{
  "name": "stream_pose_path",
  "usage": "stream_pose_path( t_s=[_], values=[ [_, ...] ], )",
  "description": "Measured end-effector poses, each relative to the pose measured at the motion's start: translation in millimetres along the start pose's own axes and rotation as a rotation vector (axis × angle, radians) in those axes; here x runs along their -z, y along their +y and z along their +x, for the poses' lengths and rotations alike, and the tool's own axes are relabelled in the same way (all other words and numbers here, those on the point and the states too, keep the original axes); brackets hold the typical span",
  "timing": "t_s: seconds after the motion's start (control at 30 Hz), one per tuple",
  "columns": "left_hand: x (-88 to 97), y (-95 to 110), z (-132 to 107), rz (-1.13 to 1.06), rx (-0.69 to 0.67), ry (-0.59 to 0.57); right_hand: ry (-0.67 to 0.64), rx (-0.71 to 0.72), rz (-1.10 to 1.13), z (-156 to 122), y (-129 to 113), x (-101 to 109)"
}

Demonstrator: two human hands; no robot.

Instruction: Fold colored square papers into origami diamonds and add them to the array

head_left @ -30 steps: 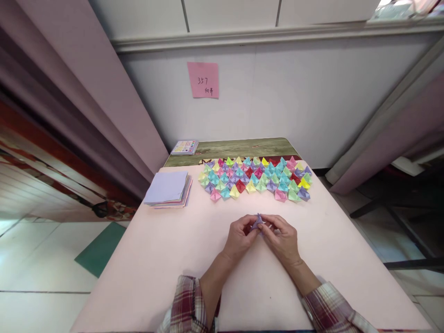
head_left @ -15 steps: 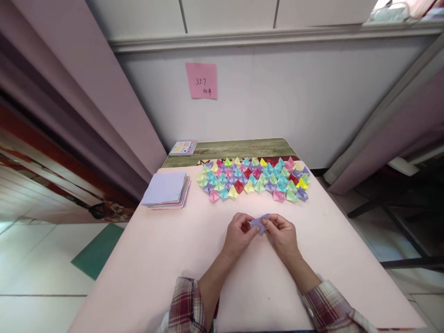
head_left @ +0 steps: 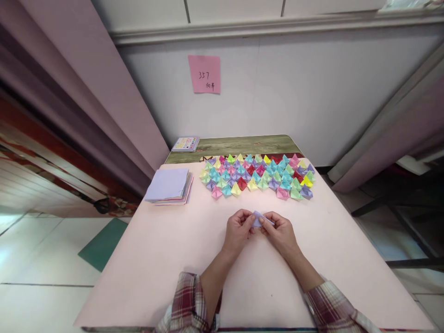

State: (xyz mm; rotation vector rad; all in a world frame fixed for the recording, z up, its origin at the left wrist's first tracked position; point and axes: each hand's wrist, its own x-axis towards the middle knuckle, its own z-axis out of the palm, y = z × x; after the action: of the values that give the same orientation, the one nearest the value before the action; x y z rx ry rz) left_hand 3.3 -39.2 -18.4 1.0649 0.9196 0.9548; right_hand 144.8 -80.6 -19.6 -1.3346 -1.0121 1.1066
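Note:
A small piece of folded purple paper point(head_left: 257, 219) is held just above the table between both hands. My left hand point(head_left: 238, 230) pinches its left side, with the thumb on the face toward me. My right hand point(head_left: 280, 232) grips the right side, its thumb pressed near the middle of the paper. The fingertips behind the paper are partly hidden. Beyond the hands lie rows of several small folded paper boats point(head_left: 256, 178) in many colours. To the left is a stack of square coloured paper point(head_left: 168, 185) with a purple sheet on top.
A pale pink cover lies over the table point(head_left: 166, 259). At the back left corner sits a packet of paper point(head_left: 186, 144). On the wall behind hangs a pink note point(head_left: 204, 75) with handwriting. A dark chair frame point(head_left: 391, 212) stands at the right.
The purple paper has been turned in the fingers; its point now faces up instead of down. Both hands remain on it, with the thumbs closer together. The camera view has shifted slightly.

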Motion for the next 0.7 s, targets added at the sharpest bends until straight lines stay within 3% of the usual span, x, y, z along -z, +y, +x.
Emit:
stream_pose_path(
  t_s=[0.23, 0.5, 0.7],
  values=[
    [2.5, 0, -1, 0.096, -0.042, -0.039, -0.02, 0.012, 0.03, 3, 7, 2],
    [-1.0, 4, -3, -0.005, 0.108, -0.139, 0.025, 0.021, 0.172, 2, -1, 2],
    [-2.2, 5, -3, -0.006, 0.07, -0.085, -0.004, 0.062, 0.106, 2, -1, 5]
  ],
)
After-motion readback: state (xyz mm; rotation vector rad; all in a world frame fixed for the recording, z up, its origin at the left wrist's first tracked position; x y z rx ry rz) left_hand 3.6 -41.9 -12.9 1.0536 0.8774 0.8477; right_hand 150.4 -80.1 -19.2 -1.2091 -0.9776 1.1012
